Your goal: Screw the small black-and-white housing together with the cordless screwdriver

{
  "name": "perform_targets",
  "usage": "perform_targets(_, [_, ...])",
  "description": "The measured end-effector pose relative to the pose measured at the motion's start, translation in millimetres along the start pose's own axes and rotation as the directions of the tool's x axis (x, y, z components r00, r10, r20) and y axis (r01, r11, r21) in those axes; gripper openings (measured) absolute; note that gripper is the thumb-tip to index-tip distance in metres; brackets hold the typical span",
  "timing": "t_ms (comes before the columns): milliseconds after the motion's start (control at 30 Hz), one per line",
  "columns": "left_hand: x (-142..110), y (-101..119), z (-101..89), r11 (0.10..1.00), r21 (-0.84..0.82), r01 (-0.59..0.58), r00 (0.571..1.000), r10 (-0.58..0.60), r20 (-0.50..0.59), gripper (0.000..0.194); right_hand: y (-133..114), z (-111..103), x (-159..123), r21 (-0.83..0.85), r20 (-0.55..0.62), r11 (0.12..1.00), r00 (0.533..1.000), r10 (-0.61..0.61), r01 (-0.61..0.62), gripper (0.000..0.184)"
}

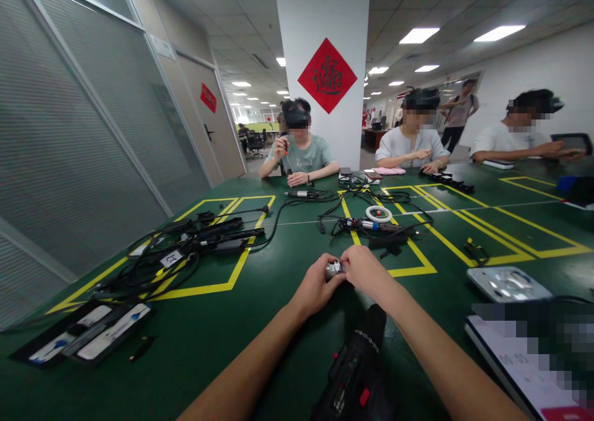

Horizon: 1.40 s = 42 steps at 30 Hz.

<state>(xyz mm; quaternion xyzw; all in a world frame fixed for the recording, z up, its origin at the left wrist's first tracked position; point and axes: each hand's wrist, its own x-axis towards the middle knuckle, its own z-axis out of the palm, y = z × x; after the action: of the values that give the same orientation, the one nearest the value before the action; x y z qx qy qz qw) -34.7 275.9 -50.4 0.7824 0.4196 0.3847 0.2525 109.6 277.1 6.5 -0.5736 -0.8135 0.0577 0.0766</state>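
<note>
A small silver cylindrical metal part [333, 269] with dark recesses sits between my hands above the green table. My left hand [312, 288] is closed around its left side, thumb in front. At its right end the fingers of my right hand [362, 268] pinch together against it; the fingertips are partly hidden. Just below my hands a black cordless drill [355, 365] lies between my forearms, with a numbered collar and red buttons. Its lower end runs out of the picture.
Black cables and tool parts [204, 238] lie at left, near two flat cases [109, 331]. Beyond my hands are an electric screwdriver [366, 224] and a white ring [378, 214]. A silver device [508, 283] and a phone-like screen [515, 359] lie at right. Several people sit opposite.
</note>
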Motion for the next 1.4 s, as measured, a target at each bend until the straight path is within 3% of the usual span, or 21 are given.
perform_targets(367, [0.0,1.1,0.5,0.999,0.014,-0.031,0.999,0.032,-0.026,0.023,-2.1,3.2,-1.6,-0.006,-0.042,0.999,0.998,0.044,-0.044,0.016])
perform_targets(633, [1.5,-1.5,1.3,0.999,0.034,0.008,1.000,-0.007,-0.015,0.023,-2.5,2.1,-3.0,0.058,0.001,0.997,0.999,0.046,-0.046,0.018])
perform_targets(900, [1.6,3.3,-3.6,0.977,0.200,-0.078,0.997,0.081,-0.006,0.026,0.8,8.3,0.1,0.188,-0.009,0.978,0.995,0.097,-0.094,0.021])
perform_targets(1167, [0.2,1.9,0.5,0.950,0.274,-0.147,0.986,0.161,-0.031,0.038,12.6,16.8,9.9,0.454,0.051,0.874,0.984,0.170,-0.174,0.033])
perform_targets(1400, [-1.1,-0.8,3.1,0.944,0.300,-0.135,0.987,0.156,-0.045,0.041,16.2,19.5,8.7,0.613,0.079,0.782,0.994,0.081,-0.113,0.028])
